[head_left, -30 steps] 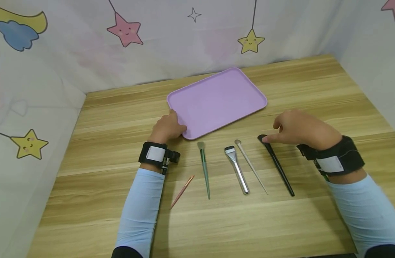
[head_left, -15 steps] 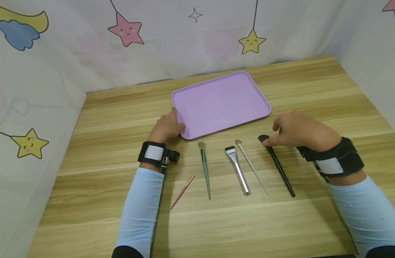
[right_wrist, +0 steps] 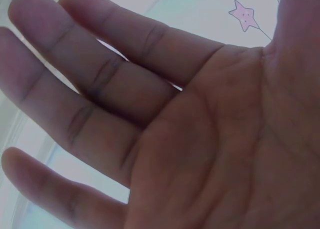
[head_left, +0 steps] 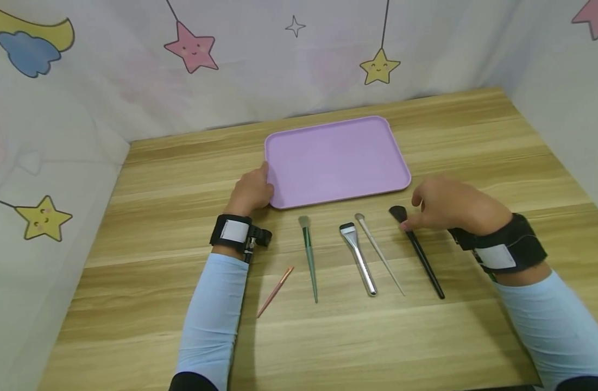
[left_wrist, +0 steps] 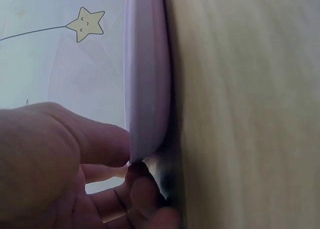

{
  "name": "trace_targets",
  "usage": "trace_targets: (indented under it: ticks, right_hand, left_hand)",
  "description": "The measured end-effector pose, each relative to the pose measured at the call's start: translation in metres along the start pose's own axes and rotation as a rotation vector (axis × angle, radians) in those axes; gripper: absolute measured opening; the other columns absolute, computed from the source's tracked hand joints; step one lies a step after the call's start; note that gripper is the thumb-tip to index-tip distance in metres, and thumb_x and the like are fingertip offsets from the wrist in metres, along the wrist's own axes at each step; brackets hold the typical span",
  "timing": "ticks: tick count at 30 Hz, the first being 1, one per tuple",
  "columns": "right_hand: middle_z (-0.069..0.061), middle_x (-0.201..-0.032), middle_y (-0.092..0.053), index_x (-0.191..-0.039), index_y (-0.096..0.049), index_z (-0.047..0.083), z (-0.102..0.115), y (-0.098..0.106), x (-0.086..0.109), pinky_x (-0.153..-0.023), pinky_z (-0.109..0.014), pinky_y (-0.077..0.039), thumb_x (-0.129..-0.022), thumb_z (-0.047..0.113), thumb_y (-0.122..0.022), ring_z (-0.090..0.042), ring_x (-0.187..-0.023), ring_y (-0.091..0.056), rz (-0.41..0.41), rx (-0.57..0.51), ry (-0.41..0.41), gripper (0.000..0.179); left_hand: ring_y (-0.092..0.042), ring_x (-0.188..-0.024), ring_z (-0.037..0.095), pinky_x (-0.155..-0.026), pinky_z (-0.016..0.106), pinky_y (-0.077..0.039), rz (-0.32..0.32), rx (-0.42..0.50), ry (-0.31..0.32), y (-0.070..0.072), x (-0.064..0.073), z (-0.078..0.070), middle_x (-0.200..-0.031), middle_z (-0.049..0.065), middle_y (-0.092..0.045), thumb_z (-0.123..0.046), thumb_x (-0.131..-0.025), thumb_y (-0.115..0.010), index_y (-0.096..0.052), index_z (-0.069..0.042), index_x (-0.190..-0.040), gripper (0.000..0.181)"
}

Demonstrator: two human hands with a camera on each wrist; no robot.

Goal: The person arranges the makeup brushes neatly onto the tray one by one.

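A pale purple tray [head_left: 338, 163] lies at the back of the table. My left hand [head_left: 250, 191] grips its near left corner; in the left wrist view the thumb is above the tray's rim [left_wrist: 145, 74] and the fingers bend below it. At the right, a black makeup brush [head_left: 426, 266] points its bristles away from me. Over its upper end is my right hand [head_left: 460, 203], the thumb tip at the handle just below the bristles. The right wrist view shows this palm [right_wrist: 190, 134] with long, relaxed fingers and no brush in them.
Between the arms lie a small copper brush [head_left: 275, 291], a green brush [head_left: 310, 266], a silver flat brush [head_left: 360, 260] and a thin pale brush [head_left: 381, 254]. A white curtain with printed stars [head_left: 379, 67] closes off the wooden table's [head_left: 167, 179] back.
The tray has turned clockwise under my left hand, its right end swinging toward me. My right hand has come slightly nearer along the black brush. The brushes lie as before.
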State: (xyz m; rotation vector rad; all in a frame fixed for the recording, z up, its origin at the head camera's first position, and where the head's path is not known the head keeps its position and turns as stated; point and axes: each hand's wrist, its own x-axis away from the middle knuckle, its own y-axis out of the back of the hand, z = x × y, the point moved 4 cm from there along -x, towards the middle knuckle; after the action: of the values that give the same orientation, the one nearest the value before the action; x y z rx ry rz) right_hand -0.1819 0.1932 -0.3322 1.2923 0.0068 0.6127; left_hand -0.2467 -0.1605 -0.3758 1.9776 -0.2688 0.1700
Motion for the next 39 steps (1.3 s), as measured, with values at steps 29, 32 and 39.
trace_targets:
  ticks: [29, 32, 39]
  right_hand:
    - [0.001, -0.061, -0.056, -0.058, -0.061, 0.015, 0.009, -0.022, -0.004, -0.047, -0.034, -0.04, -0.066, 0.025, -0.077, -0.018, -0.055, -0.052, 0.114, 0.046, -0.058, 0.02]
    - [0.002, -0.06, -0.056, -0.058, -0.062, 0.016, 0.011, -0.023, -0.005, -0.047, -0.032, -0.04, -0.067, 0.022, -0.076, -0.017, -0.055, -0.052, 0.129, 0.044, -0.04, 0.018]
    - [0.005, -0.056, -0.052, -0.056, -0.061, 0.016, 0.012, -0.022, -0.006, -0.046, -0.028, -0.036, -0.07, 0.02, -0.078, -0.013, -0.051, -0.048, 0.113, -0.005, -0.002, 0.022]
  left_hand:
    - [-0.052, -0.117, 0.036, -0.096, 0.052, -0.044, 0.005, -0.001, 0.025, -0.002, -0.001, 0.003, -0.157, 0.021, -0.036, -0.02, -0.102, -0.043, -0.017, -0.005, -0.162, 0.067]
    - [-0.052, -0.118, 0.036, -0.096, 0.052, -0.044, 0.007, 0.002, 0.028, -0.003, -0.001, 0.004, -0.158, 0.02, -0.035, -0.02, -0.101, -0.043, -0.017, -0.006, -0.162, 0.068]
    - [-0.052, -0.114, 0.036, -0.091, 0.051, -0.045, 0.013, 0.003, 0.039, -0.003, 0.0, 0.004, -0.158, 0.019, -0.035, -0.021, -0.101, -0.042, -0.016, -0.008, -0.163, 0.068]
